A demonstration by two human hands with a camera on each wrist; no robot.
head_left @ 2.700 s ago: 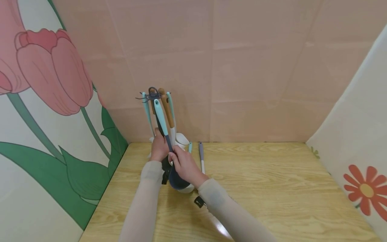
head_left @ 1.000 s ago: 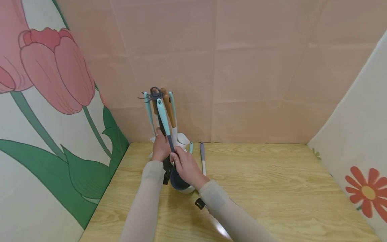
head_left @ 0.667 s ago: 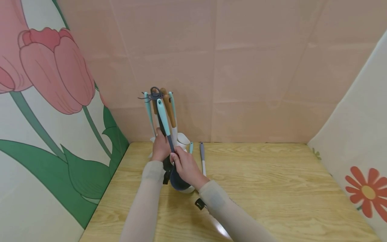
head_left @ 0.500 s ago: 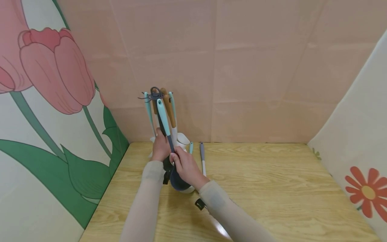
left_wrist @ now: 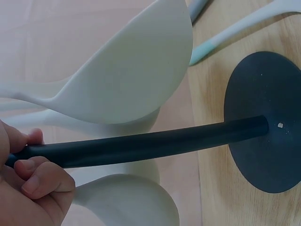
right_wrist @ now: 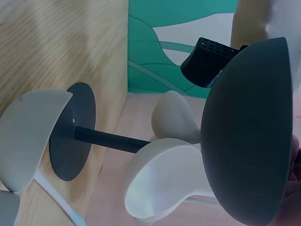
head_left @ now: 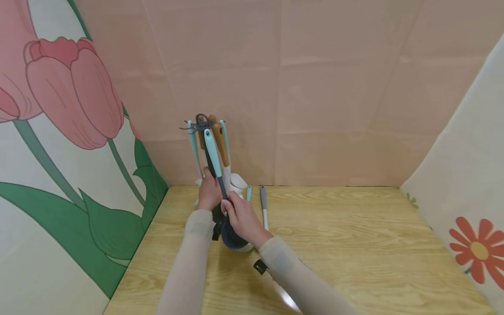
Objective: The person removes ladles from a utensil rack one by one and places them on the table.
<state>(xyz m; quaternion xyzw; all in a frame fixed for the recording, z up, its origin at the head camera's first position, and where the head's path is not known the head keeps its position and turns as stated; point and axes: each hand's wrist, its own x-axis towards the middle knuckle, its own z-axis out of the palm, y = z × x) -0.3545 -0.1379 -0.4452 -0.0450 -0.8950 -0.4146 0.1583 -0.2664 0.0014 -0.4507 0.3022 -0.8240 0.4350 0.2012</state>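
My left hand (head_left: 208, 192) grips the dark pole (left_wrist: 141, 148) of a utensil stand, its thumb and fingers curled round it. The stand's round dark base (left_wrist: 263, 165) rests on the table, and its hooks (head_left: 201, 124) sit at the top. With my right hand (head_left: 246, 218) I pinch the lower shaft of a ladle with a dark bowl (right_wrist: 249, 132) and a turquoise handle (head_left: 212, 153). The handle's upper end is right at the hooks. Around the pole hang several pale utensils, among them a white ladle (right_wrist: 167, 179) and a spoon (left_wrist: 129, 200).
On the wooden table (head_left: 354, 245), right of the stand, lie a grey-handled utensil (head_left: 263, 197) and a turquoise-handled one (head_left: 249, 192). A pale bowl-shaped utensil head (right_wrist: 30, 136) lies near the base. A pink wall covering (head_left: 334, 109) rises behind; a tulip-printed panel (head_left: 71, 96) stands left.
The head view has shifted slightly since the oldest frame. Both hands keep their holds on the pole and the ladle.
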